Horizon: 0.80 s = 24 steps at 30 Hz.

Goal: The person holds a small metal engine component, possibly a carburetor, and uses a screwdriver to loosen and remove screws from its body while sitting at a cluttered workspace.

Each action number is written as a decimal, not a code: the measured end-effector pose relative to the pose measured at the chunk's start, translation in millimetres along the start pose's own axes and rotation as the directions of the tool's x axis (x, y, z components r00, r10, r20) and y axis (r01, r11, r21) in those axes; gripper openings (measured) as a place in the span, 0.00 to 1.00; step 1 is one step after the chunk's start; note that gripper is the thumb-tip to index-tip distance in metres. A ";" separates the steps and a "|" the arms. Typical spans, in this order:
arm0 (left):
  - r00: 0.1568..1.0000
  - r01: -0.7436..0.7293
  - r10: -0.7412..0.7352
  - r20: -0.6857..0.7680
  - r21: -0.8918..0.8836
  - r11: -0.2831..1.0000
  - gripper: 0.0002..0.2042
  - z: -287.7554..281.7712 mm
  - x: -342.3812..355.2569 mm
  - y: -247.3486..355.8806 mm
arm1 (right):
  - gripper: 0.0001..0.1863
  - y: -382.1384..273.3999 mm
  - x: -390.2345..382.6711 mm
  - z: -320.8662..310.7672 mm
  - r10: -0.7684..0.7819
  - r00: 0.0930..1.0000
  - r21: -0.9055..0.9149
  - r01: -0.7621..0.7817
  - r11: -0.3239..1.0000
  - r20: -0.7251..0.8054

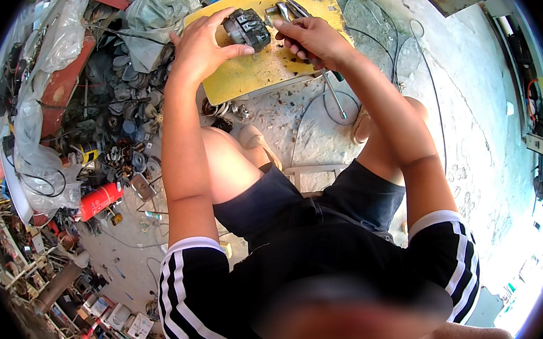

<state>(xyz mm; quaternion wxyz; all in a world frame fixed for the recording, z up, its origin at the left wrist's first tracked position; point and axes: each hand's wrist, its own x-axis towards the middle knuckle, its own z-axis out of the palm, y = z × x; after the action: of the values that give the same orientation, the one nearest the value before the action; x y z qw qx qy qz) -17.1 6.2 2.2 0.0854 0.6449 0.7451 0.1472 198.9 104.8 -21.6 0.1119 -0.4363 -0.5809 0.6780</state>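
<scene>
My left hand (206,47) spans a dark, round metal machine part (247,30) with a notched side, thumb at its near edge and fingers at its far edge. The part stands on a worn yellow board (234,84). Just to its right, my right hand (314,40) is closed, thumb and index finger pinched beside the part. From under that palm a tool with a long metal shaft (335,96) sticks out toward me; its handle is mostly hidden. Beyond my right fingers, metal hand tools (286,8) lie on the board.
Scrap metal parts (127,126) are heaped left of the board, with a grey plastic sheet (161,26) behind. A red canister-like object (100,200) lies nearer. Dark cable (395,47) loops over the concrete floor at right. My knees flank the board's near side.
</scene>
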 end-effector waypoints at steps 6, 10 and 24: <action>1.000 0.002 -0.001 -0.017 0.019 1.000 0.42 0.7 -2.0 -0.1 | 0.23 -8.6 0.7 12.5 -0.033 0.998 -0.231 0.019 0.973 -0.059; 0.999 -0.013 0.013 -0.029 0.026 1.000 0.42 1.3 -2.2 -0.9 | 0.21 -10.9 -2.6 16.6 -0.047 0.998 -0.182 0.037 0.983 -0.048; 0.999 0.008 -0.008 -0.038 0.017 1.000 0.41 1.6 -7.1 -3.7 | 0.13 8.2 14.4 -26.5 -0.452 0.892 -0.821 0.243 0.516 -0.019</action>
<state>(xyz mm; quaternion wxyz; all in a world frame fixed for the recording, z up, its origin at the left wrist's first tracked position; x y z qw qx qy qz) -19.0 -1.0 -0.9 0.0662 0.6398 0.7504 0.1525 212.4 130.1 -34.0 0.1046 -0.3883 -0.8805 0.2510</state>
